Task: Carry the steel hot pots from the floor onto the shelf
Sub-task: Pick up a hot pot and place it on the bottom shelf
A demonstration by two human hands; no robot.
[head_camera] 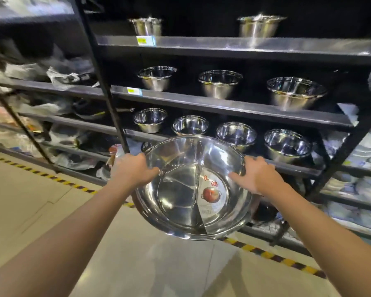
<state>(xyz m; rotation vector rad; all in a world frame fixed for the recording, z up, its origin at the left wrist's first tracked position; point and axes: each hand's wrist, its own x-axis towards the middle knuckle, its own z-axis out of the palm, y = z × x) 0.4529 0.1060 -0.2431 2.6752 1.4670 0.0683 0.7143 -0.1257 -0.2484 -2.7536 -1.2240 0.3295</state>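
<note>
Facing black shelving [229, 105], steel bowls [287, 143], pale floor [159, 264]

A dark metal shelf unit [223, 105] carries shiny steel bowls [220, 83] in rows on its middle boards and two steel pots [258, 25] on top. Pale floor [51, 211] runs below, edged with striped tape [272, 257].

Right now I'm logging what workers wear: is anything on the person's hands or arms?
Nothing shows. The left hand and right hand are bare, without gloves, rings or a watch. Both forearms are uncovered right to the frame's edge; no sleeve is in view.
</note>
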